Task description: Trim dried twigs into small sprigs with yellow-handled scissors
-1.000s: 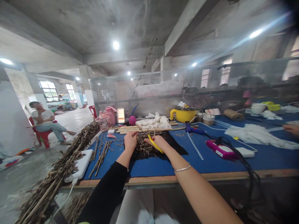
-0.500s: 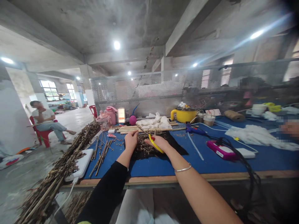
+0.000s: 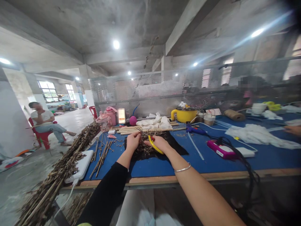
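My left hand (image 3: 132, 142) is closed in a pinch over the left side of a black cloth (image 3: 176, 146); what its fingers hold is too small to make out. Facing it, my right hand (image 3: 160, 144) is wrapped round a pair of yellow-handled shears (image 3: 154, 146) with some red near the grip. Thin dark lines, perhaps blades or a stem, reach toward the left fingers. Between and beneath both hands lies a heap of dry brown plant bits (image 3: 147, 150) on the cloth. Left of my hands, several cut dry stalks (image 3: 102, 160) are spread on the blue table (image 3: 150, 171).
A long bundle of dry stalks (image 3: 56, 169) lies along the left edge beside a white power box (image 3: 83, 166). Behind my hands are wooden sticks (image 3: 124, 131), white cloth (image 3: 155, 123) and a yellow pot (image 3: 185, 115). A glue gun (image 3: 196, 129) and purple box (image 3: 221, 149) are right.
The view has shifted slightly. My hands stay close together over the plant bits, with the shears still in my right hand; the left fingers have moved only a little.
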`<state>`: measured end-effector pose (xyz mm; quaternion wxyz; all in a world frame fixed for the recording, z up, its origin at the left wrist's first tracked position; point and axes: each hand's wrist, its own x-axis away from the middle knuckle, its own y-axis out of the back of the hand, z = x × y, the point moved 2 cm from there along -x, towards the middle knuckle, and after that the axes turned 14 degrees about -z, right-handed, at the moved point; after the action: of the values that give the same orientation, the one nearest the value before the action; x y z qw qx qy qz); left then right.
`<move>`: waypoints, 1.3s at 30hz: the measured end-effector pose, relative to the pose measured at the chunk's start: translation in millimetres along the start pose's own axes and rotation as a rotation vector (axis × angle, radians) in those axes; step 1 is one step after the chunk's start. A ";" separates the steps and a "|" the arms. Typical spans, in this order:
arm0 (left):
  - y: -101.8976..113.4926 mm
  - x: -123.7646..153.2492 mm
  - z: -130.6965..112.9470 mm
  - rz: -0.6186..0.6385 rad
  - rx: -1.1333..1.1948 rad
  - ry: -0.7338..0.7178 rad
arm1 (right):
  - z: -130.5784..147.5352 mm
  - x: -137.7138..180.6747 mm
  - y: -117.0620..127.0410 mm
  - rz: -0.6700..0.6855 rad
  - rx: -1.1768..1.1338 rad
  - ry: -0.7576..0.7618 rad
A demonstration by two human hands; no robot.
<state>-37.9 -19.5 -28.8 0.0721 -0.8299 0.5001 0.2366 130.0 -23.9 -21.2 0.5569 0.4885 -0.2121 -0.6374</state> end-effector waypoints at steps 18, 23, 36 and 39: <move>1.2 -1.1 4.1 -0.115 0.217 0.234 | 4.4 0.9 7.5 -0.010 0.059 -0.025; 0.9 1.1 -1.0 -0.117 0.299 0.299 | 4.9 2.0 6.2 -0.003 0.031 -0.009; -3.8 0.2 3.7 -0.030 0.292 0.267 | 7.4 3.4 11.9 0.022 0.033 -0.016; -3.1 -0.9 4.0 -0.085 0.337 0.288 | 5.9 1.7 10.7 0.009 0.040 -0.027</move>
<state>-36.9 -15.7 -32.3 0.1477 -0.8517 0.5021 0.0257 130.5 -30.2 -10.6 0.5470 0.4901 -0.2346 -0.6369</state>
